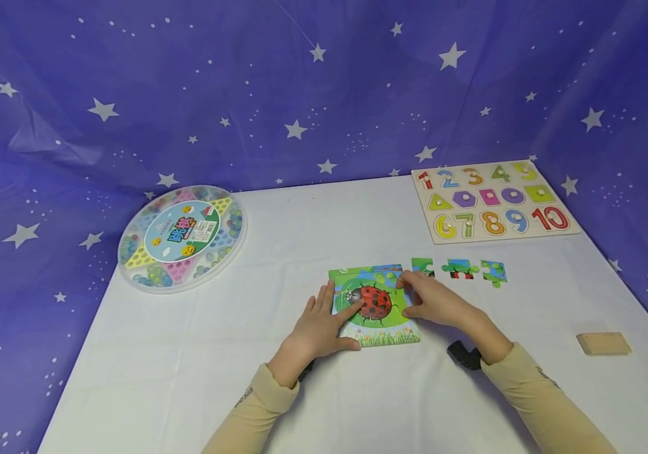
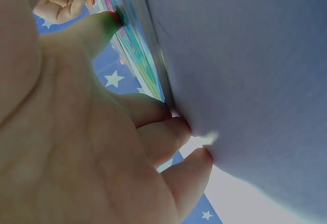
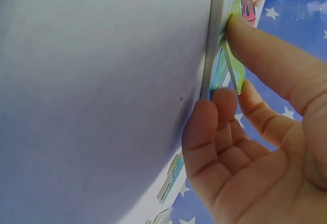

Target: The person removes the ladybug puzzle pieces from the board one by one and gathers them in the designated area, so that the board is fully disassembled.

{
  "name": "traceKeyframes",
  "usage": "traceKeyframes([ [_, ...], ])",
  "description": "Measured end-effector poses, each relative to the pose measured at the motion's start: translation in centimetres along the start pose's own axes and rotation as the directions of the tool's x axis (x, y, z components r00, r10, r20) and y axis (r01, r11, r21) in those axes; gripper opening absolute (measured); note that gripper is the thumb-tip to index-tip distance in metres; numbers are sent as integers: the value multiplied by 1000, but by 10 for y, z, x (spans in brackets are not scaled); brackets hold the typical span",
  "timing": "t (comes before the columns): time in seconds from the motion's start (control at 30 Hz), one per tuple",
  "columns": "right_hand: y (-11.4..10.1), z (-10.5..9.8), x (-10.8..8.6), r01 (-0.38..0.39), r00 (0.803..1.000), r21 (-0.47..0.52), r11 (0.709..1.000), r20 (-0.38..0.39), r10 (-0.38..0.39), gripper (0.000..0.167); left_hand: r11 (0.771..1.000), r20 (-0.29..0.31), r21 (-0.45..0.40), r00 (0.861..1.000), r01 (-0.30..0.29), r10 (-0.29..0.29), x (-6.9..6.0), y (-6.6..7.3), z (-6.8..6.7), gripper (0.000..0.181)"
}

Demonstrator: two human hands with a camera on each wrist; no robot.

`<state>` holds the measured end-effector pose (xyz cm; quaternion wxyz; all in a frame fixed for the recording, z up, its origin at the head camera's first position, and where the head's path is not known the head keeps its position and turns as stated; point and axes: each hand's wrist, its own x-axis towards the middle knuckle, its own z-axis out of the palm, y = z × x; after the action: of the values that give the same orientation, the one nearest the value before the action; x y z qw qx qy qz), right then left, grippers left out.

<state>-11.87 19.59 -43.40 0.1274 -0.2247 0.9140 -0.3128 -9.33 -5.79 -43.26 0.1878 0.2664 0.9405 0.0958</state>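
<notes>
A ladybug jigsaw puzzle (image 1: 386,334) lies in its flat frame on the white table. My left hand (image 1: 315,328) is spread over its left side; one finger reaches onto the ladybug, and others touch the edge and tabletop. At the puzzle's right edge, my right hand (image 1: 437,299) pinches a green puzzle piece (image 3: 236,73) between thumb and index finger. That piece stands tilted up from the board in the right wrist view. Just beyond lie three loose puzzle pieces: one (image 1: 422,265) behind the right hand, a second (image 1: 460,268) and a third (image 1: 494,270) farther right.
A wooden number-and-shape board (image 1: 494,202) lies at the back right. At the back left is a round Chinese checkers box (image 1: 182,239) with marbles. A small wooden block (image 1: 604,343) rests near the right edge. Behind the table hangs a purple star-patterned cloth (image 1: 278,94).
</notes>
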Motion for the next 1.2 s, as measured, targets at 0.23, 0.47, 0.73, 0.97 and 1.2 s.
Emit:
traceKeyframes([
  [0.23,-1,-1,0,-1,1000,33,999,9,0,42,1000,-2,8,1000,-5,5,0,0,0,79],
  [0.47,0,0,1,16,1000,39,999,-1,-16,45,1000,-4,11,1000,-2,2,-1,1,-1,78],
  [0.73,4,-6,-6,-3,1000,108,994,-21,6,45,1000,-3,-5,1000,-6,6,-1,1,-1,78],
  [0.97,24,-31,-33,-38,998,204,978,-39,47,46,1000,-2,-30,1000,-9,9,-1,-1,2,78],
  [1.2,56,-48,-72,-138,983,350,927,-68,172,52,999,-6,-43,1000,-17,16,-1,-2,1,77],
])
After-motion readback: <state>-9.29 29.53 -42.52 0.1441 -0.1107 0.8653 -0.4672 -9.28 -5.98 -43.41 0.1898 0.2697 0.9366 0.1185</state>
